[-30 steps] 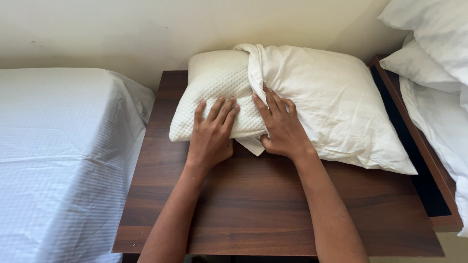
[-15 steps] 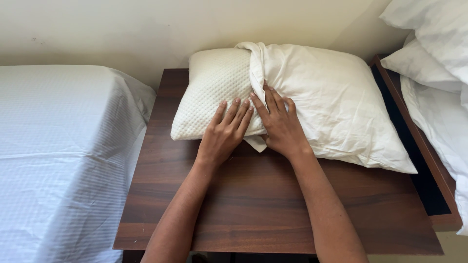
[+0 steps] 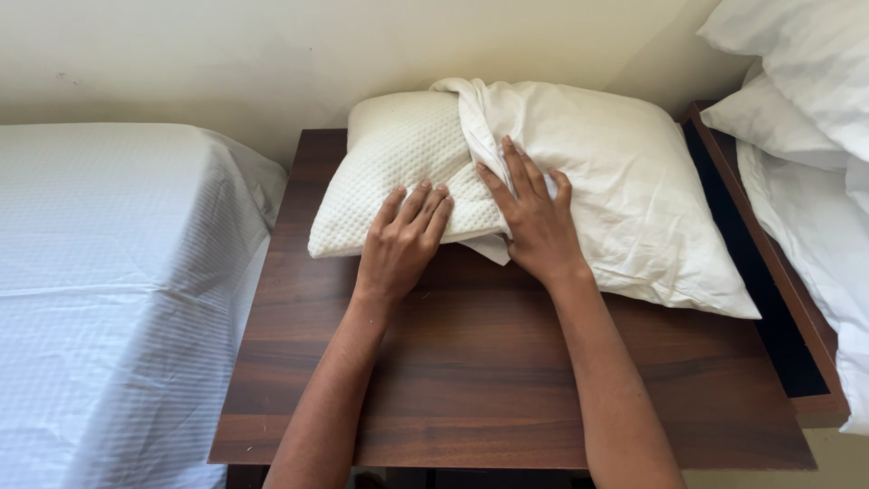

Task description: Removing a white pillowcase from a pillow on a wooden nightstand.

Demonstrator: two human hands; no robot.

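Observation:
A white pillow (image 3: 389,167) with a dotted knit cover lies on a dark wooden table (image 3: 507,389), partly inside a smooth white pillowcase (image 3: 625,172). The case's bunched edge crosses the pillow near its middle. My left hand (image 3: 403,240) lies flat on the pillow's bare near edge, fingers together. My right hand (image 3: 534,217) rests on the pillowcase's edge, fingers spread and pressing on the fabric; whether they pinch it cannot be told.
A bed with a white striped sheet (image 3: 109,281) sits left of the table. More white pillows and bedding (image 3: 806,118) are stacked at the right, beside a dark wooden frame edge (image 3: 769,272). A pale wall (image 3: 272,54) runs behind.
My left hand has slid a little right along the pillow's near edge. The right hand has kept its place on the pillowcase edge.

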